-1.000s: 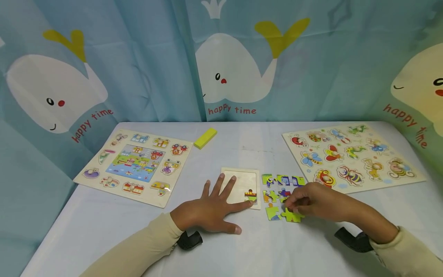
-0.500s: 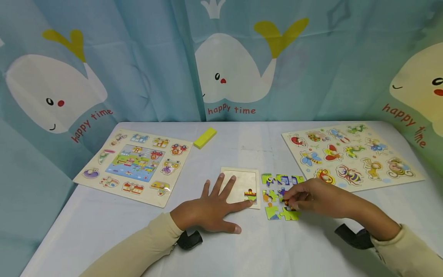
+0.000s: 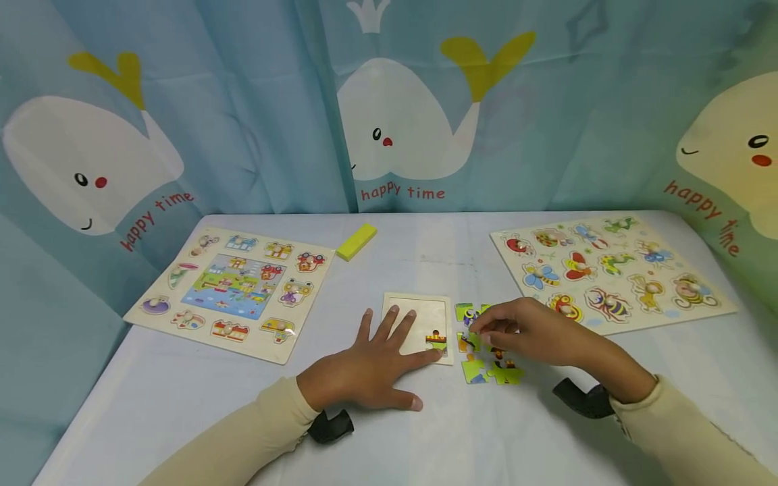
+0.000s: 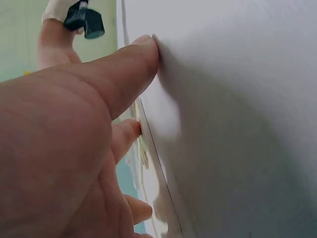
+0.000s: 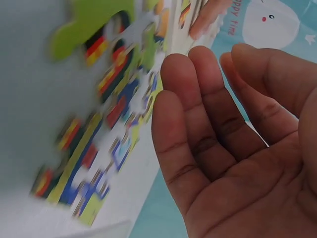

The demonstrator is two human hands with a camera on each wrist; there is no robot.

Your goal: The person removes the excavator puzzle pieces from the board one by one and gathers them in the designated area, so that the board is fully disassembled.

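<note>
My left hand [image 3: 373, 368] is spread, its fingertips resting on a small wooden puzzle tray [image 3: 418, 297]. One puzzle piece [image 3: 435, 341] sits in the tray's lower right corner, beside the little thumb-side fingertip. In the left wrist view the thumb [image 4: 131, 67] touches the table. My right hand [image 3: 537, 331] hovers over loose jigsaw pieces [image 3: 474, 371] just right of the tray and hides several of them. The right wrist view shows its fingers [image 5: 171, 124] loosely bent, with nothing visible between them and the thumb. Green and multicoloured pieces [image 5: 94, 25] lie beneath.
At the left lies a knob puzzle board [image 3: 310, 310] with vehicle pictures. An insect knob puzzle board [image 3: 535, 246] lies at the far right. Behind the tray is a yellow block [image 3: 356, 241]. A blue whale-print curtain [image 3: 273, 135] hangs along the table's back edge.
My right hand has moved left and slightly up over the loose pieces, uncovering those at the lower right. My left hand has stayed on the tray.
</note>
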